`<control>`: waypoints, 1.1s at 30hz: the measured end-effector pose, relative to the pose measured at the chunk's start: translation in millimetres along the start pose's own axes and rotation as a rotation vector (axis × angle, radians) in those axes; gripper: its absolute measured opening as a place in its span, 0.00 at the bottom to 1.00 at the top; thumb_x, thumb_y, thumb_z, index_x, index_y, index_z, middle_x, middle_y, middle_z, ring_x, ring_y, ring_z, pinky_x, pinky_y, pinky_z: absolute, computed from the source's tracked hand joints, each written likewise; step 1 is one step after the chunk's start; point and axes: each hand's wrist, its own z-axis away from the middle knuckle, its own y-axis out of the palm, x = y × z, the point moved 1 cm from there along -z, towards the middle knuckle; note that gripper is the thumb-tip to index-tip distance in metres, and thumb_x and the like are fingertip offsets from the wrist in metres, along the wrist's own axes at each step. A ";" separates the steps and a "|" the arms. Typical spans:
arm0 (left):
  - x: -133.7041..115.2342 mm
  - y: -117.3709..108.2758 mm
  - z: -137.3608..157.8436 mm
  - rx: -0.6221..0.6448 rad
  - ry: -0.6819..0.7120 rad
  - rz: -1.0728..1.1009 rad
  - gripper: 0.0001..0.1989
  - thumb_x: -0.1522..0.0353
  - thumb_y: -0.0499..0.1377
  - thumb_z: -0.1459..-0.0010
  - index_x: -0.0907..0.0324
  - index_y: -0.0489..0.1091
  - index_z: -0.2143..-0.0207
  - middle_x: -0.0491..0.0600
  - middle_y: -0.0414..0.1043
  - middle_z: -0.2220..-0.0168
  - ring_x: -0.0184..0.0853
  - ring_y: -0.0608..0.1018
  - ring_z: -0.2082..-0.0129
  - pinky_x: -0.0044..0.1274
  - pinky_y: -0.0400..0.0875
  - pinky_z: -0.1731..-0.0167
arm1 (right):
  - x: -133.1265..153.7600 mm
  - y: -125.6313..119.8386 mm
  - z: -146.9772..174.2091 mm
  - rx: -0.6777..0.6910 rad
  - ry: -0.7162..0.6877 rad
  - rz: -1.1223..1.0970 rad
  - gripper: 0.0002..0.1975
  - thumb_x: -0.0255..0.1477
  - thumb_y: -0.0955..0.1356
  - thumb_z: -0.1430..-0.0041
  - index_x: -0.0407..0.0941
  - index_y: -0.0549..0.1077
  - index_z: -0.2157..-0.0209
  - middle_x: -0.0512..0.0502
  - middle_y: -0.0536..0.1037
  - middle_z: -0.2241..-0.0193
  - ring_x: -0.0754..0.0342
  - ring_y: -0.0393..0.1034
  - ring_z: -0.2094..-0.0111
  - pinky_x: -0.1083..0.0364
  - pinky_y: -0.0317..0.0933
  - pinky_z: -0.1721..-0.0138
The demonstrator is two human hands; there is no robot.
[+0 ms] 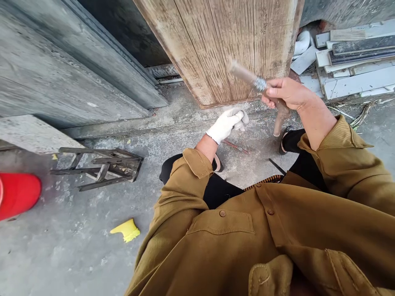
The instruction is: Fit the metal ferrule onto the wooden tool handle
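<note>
The bare right hand [286, 93] grips a branched brown wooden handle [280, 109] wrapped with a silvery coil [259, 84]. The left hand [226, 123], in a white glove, pinches a thin strand [249, 97] that slants down from the coil. Behind stands a worn plank panel [212, 49]; a red-handled tool [236, 146] lies on the concrete floor [92, 263]. Leftward are a dark wooden frame [103, 172], a yellow piece [126, 230] and a red container [20, 195].

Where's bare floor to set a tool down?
Bare concrete floor between the red object and the yellow piece, and between that piece and the wooden frame. Crowded: between the shoes, where a red rod and dark stick lie; also the plank pile, upper right.
</note>
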 end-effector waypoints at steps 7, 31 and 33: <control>-1.5 7.9 -0.8 0.136 -0.141 -0.080 0.23 0.51 0.69 0.37 0.63 0.75 0.67 0.45 0.71 0.73 0.23 0.61 0.81 0.22 0.74 0.73 | -20.7 0.4 -15.4 -0.307 0.128 0.356 0.17 0.41 0.75 0.33 0.45 0.71 0.68 0.47 0.72 0.73 0.53 0.67 0.70 0.53 0.62 0.66; 9.6 -5.4 -8.5 -0.011 -0.187 -0.218 0.16 0.57 0.67 0.38 0.60 0.72 0.66 0.45 0.72 0.72 0.26 0.67 0.77 0.22 0.68 0.72 | -1.1 5.3 -1.9 0.363 0.269 0.696 0.13 0.41 0.75 0.36 0.46 0.84 0.59 0.49 0.78 0.68 0.52 0.73 0.64 0.53 0.67 0.58; 9.9 -1.6 -6.7 0.010 -0.182 -0.163 0.19 0.53 0.66 0.35 0.60 0.72 0.66 0.44 0.70 0.74 0.25 0.63 0.80 0.22 0.69 0.73 | 2.2 9.7 -1.1 0.210 0.242 0.604 0.15 0.44 0.74 0.34 0.45 0.82 0.60 0.47 0.78 0.68 0.51 0.72 0.64 0.52 0.67 0.58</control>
